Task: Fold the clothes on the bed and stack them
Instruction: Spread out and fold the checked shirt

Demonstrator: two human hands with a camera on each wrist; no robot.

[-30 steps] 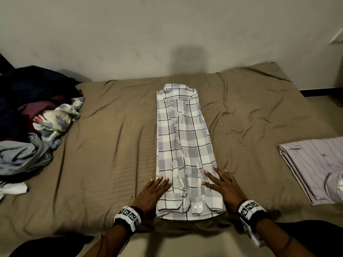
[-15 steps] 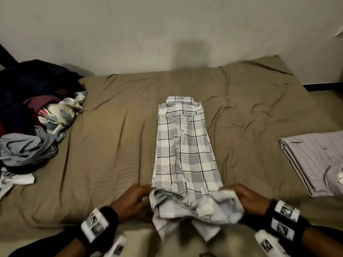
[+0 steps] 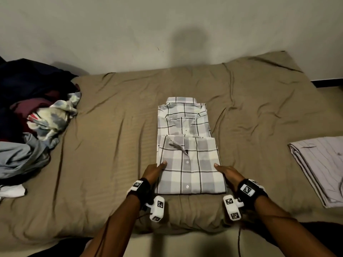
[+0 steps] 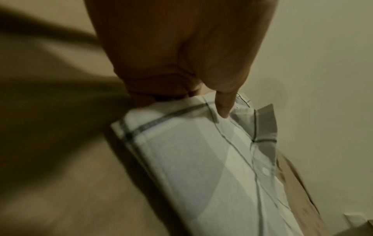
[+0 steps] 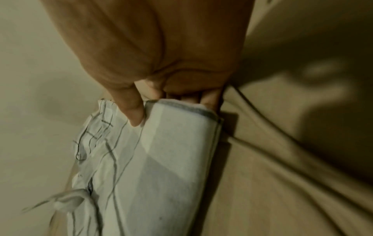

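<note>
Plaid shirt point(image 3: 187, 160) lies mid-bed, close to the bed's near edge, long axis running from near edge toward the far edge w/ collar at the far end. Bottom part is doubled up over the middle; the fold sits nearest the person.

Left hand point(image 3: 154, 172) grips the shirt's left side, thumb on top, fingers curled under the cloth. Right hand point(image 3: 227, 172) does the same on the right side. Both are equally near, one per flank, straight ahead of the body.

Next fold likely goes along that axis, toward the collar. Folded striped shirt point(image 3: 319, 164) sits at the bed's right edge, so the right hand is closer for stacking. Unfolded pile point(image 3: 33, 115) is at the left edge.
</note>
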